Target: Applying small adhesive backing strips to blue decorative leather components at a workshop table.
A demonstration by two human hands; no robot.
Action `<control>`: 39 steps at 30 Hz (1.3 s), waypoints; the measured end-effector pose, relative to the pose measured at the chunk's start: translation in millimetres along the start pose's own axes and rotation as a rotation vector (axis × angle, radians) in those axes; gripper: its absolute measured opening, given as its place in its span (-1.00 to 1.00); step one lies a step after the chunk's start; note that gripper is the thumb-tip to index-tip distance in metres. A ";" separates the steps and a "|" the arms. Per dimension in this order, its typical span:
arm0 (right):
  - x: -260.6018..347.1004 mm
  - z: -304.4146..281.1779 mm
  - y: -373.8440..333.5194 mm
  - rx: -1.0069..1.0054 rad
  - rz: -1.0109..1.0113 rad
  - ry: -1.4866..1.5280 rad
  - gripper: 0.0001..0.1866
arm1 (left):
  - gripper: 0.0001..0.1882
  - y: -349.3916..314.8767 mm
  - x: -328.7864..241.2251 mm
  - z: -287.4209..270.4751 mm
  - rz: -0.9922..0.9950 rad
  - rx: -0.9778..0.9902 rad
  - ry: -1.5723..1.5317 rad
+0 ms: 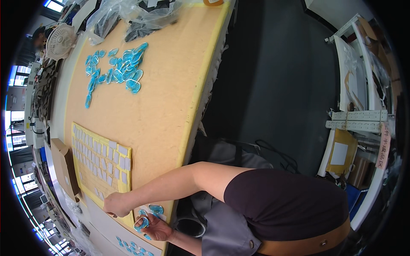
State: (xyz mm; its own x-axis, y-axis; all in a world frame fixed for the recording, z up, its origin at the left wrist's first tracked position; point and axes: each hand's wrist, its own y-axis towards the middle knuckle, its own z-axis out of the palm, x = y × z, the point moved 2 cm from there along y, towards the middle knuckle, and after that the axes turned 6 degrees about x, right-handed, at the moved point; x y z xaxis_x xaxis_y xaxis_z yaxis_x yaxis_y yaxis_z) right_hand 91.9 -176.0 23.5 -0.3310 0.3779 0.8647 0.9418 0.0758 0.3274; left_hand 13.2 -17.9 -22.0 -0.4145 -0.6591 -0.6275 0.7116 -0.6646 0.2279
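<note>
My left hand point(159, 230), palm turned up, grips a shiny blue oval piece point(144, 222) with a pale rim between its fingers. More blue ovals point(156, 208) lie close against that hand; whether they rest in it or on the table cannot be made out. My right hand point(117, 204) is closed in a pinch at the near corner of a yellow-edged board point(92, 183). Anything small in its fingertips is hidden. Rows of small pale grey rectangles point(95, 147) cover much of the board.
A loose heap of blue ovals point(124, 70) lies farther up the tan table point(158, 115), below clear plastic bags point(145, 19). Smaller blue ovals point(132, 246) lie near the bottom. A cardboard box point(65, 168) stands beside the board, a white fan point(60, 41) at upper left, shelving point(358, 121) at right.
</note>
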 end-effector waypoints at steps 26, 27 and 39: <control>9.4 -15.4 -33.6 0.282 0.596 0.984 -0.75 | -0.91 33.1 -51.6 -9.6 0.072 -0.191 0.289; 8.4 -14.4 -33.2 0.294 0.604 0.973 -0.75 | -0.91 33.7 -52.6 -11.6 0.084 -0.199 0.279; 9.7 -8.7 -34.1 0.424 0.657 1.116 -0.80 | -0.85 34.5 -52.6 -20.6 0.028 -0.182 0.238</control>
State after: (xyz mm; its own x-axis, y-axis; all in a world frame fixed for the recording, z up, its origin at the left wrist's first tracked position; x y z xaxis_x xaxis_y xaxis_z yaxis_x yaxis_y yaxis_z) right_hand 56.1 -183.0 24.0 0.5013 -0.4712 0.7257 0.8208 0.5244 -0.2264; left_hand 71.2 1.1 3.5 -0.2637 -0.5607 -0.7849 0.8200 -0.5588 0.1237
